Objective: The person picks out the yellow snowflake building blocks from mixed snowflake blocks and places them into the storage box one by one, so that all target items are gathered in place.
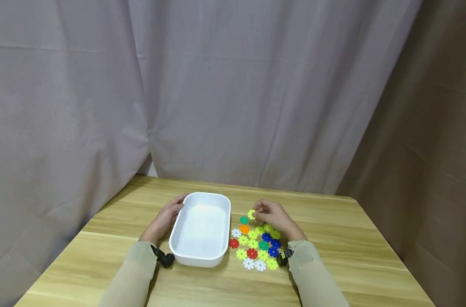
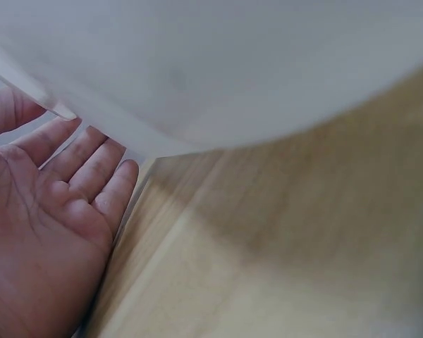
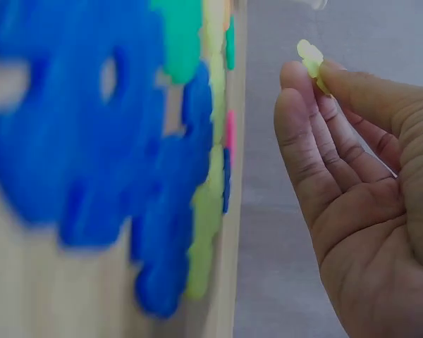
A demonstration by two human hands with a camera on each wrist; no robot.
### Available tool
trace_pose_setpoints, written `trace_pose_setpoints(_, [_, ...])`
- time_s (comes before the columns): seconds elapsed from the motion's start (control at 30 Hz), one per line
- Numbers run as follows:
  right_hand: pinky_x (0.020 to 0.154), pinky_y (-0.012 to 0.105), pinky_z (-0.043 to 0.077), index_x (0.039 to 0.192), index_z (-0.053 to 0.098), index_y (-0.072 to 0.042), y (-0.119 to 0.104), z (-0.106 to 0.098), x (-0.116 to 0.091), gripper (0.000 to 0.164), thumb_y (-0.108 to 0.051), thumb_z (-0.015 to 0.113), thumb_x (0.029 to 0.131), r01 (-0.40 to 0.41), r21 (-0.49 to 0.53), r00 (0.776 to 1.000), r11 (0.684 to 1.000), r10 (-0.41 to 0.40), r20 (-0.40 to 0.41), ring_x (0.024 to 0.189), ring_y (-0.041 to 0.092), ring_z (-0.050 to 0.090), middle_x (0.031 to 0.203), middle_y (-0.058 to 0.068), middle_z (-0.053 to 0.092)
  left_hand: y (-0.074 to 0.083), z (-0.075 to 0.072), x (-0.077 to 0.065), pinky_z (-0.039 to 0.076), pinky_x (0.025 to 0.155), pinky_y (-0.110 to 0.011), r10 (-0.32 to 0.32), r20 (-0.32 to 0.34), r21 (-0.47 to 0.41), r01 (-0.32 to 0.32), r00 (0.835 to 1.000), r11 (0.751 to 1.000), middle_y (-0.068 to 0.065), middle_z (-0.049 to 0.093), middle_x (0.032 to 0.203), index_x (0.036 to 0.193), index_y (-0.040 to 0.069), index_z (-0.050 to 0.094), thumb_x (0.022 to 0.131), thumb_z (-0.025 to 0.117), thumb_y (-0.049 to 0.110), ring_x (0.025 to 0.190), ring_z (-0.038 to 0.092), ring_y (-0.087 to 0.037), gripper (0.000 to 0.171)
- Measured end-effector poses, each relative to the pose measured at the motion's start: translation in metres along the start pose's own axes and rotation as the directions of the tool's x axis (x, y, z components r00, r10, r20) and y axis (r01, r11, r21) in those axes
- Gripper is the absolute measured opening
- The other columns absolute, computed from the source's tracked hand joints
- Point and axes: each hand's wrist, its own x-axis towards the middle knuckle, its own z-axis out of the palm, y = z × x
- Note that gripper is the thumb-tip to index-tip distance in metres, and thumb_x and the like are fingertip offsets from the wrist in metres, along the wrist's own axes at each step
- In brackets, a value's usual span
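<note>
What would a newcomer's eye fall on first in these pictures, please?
Most likely the white tray on the wooden table, with the left hand at its left side. Just right of it, the brightly coloured notched discs would stand out next. At their far edge, the right hand pinches a yellow-green disc clear of the table.

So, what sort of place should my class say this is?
Probably an indoor spot set up for recording: a wood-grain table, grey curtains hanging behind it, and black wrist-worn devices.
</note>
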Motion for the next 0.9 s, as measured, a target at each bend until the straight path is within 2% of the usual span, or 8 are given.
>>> trace_pose_setpoints(0.13, [0.073,0.049,0.059,0.11,0.066,-0.005,-0.011,0.001,0.004,0.016,-0.012,0.069,0.096,0.014,0.016,1.0,1.0,-0.014,-0.011,0.084,0.031,0.067,0.096,0.012,0.068,0.0,0.004,-0.001,0.036,0.112,-0.032,0.023,-0.007,0.001,-0.023,1.0,1.0,-0.009,0.03,0.163,0.158,0.009,0.032,0.106,0.042,0.016,0.145,0.034,-0.026,0.054])
trace_pose_setpoints(0.33, [0.081,0.056,0.057,0.111,0.065,-0.003,-0.042,0.003,0.024,0.017,-0.011,0.068,0.096,0.075,-0.014,0.997,0.997,-0.075,0.015,0.09,0.039,0.068,0.096,0.013,0.069,-0.001,0.005,-0.001,0.033,0.114,-0.034,0.024,-0.035,0.012,-0.023,0.999,1.0,-0.008,0.031,0.162,0.157,0.009,0.034,0.104,0.042,0.016,0.145,0.035,-0.025,0.054])
trace_pose_setpoints(0.47, [0.08,0.051,0.059,0.112,0.065,-0.001,-0.064,0.009,0.041,0.019,-0.012,0.068,0.097,0.103,0.033,0.993,0.994,-0.105,0.051,0.09,0.042,0.069,0.097,0.015,0.071,-0.003,0.004,-0.002,0.035,0.113,-0.034,0.023,-0.054,0.004,-0.023,0.998,1.0,-0.009,0.032,0.162,0.156,0.009,0.035,0.104,0.042,0.016,0.144,0.036,-0.027,0.053])
trace_pose_setpoints(0.6, [0.079,0.045,0.06,0.112,0.065,-0.001,-0.077,0.023,0.057,0.019,-0.01,0.068,0.096,0.094,0.078,0.992,0.993,-0.1,0.075,0.09,0.04,0.07,0.095,0.014,0.071,-0.004,0.003,-0.003,0.034,0.114,-0.035,0.02,-0.044,0.023,-0.019,0.999,1.0,-0.01,0.031,0.162,0.157,0.008,0.034,0.104,0.043,0.016,0.145,0.035,-0.027,0.054])
trace_pose_setpoints(0.8, [0.088,0.056,0.055,0.114,0.064,0.0,-0.094,0.052,0.082,0.021,-0.01,0.068,0.096,0.024,0.214,0.988,0.976,-0.056,0.144,0.098,0.043,0.068,0.1,0.016,0.07,-0.005,0.0,-0.008,0.025,0.119,-0.042,0.031,-0.079,0.052,-0.027,0.996,0.998,-0.008,0.036,0.16,0.154,0.009,0.04,0.102,0.047,0.016,0.146,0.033,-0.024,0.053])
trace_pose_setpoints(0.9, [0.091,0.06,0.052,0.113,0.064,0.0,-0.105,0.063,0.094,0.02,-0.009,0.068,0.096,0.006,0.229,0.985,0.973,-0.045,0.166,0.101,0.047,0.066,0.1,0.017,0.07,-0.006,0.002,-0.006,0.026,0.118,-0.042,0.036,-0.087,0.048,-0.031,0.996,0.998,-0.007,0.039,0.158,0.153,0.01,0.043,0.101,0.049,0.017,0.144,0.035,-0.023,0.053])
